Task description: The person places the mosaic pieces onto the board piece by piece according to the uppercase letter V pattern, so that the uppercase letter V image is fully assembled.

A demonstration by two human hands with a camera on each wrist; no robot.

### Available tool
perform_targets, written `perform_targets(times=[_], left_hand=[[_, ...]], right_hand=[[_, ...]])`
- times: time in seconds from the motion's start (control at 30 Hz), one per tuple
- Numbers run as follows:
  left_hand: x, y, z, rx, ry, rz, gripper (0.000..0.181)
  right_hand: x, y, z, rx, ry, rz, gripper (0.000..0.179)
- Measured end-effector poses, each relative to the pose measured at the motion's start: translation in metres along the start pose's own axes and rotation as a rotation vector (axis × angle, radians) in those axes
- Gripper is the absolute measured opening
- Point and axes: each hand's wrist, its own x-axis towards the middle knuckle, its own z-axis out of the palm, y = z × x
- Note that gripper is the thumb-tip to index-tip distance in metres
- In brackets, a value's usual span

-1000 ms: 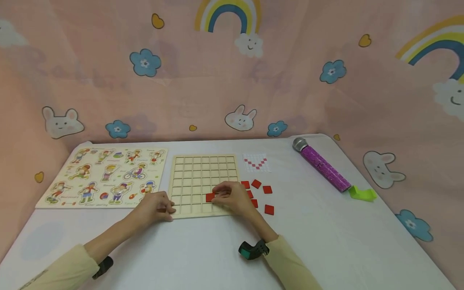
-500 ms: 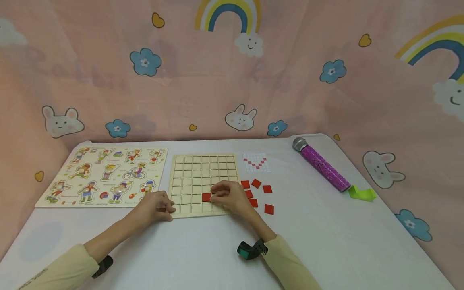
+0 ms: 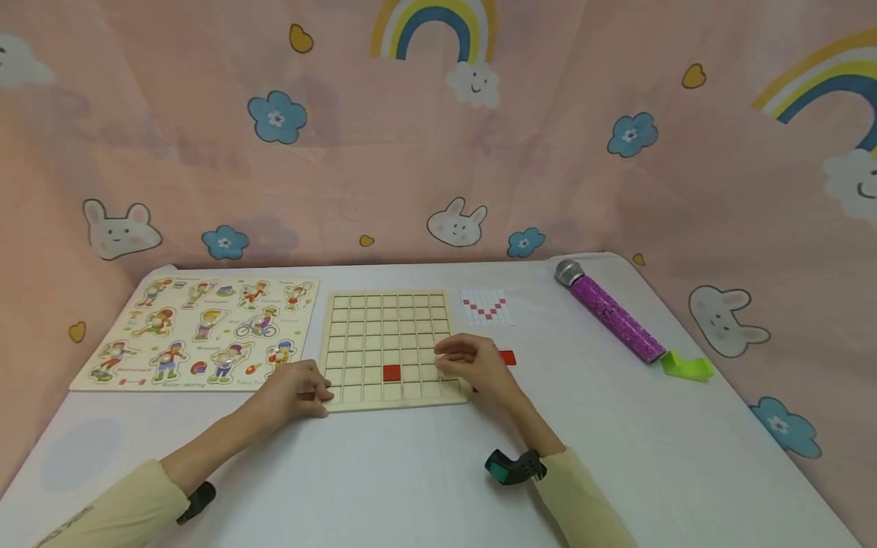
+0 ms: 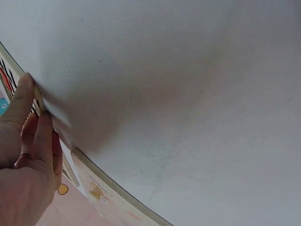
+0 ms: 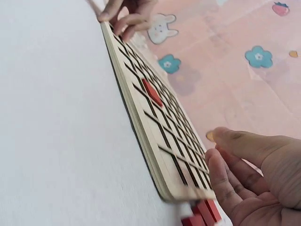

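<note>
Right hand [image 3: 482,371] moved right; wrist view shows red tiles [image 5: 206,213] head view half-hides.

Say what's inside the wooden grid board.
One red tile sits in the wooden grid board. In the head view, the right hand covers part of its right side, which can't be seen.

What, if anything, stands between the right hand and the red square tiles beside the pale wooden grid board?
Nothing visible. The empty right hand is at the right edge of the pale wooden grid board; the loose red square tiles lie just beyond, some hidden by the hand.
</note>
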Motion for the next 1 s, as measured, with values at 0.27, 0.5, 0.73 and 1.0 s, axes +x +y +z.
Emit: perform_targets(times=[0.27, 0.5, 0.73, 1.0], left_hand=[[-0.001, 0.000, 0.001, 0.032, -0.018, 0.040, 0.014], [-0.003, 0.003, -0.004, 0.038, -0.012, 0.043, 0.014], [-0.001, 0.000, -0.003, 0.034, -0.015, 0.062, 0.015], [-0.001, 0.003, -0.003, 0.033, -0.019, 0.038, 0.015]], right_hand=[[-0.028, 0.025, -0.069, -0.082, 0.035, 0.099, 0.034], [-0.028, 0.041, -0.106, -0.162, 0.038, 0.098, 0.034], [-0.026, 0.047, -0.115, -0.180, -0.015, 0.144, 0.039], [-0.021, 0.048, -0.113, -0.240, -0.002, 0.184, 0.033]])
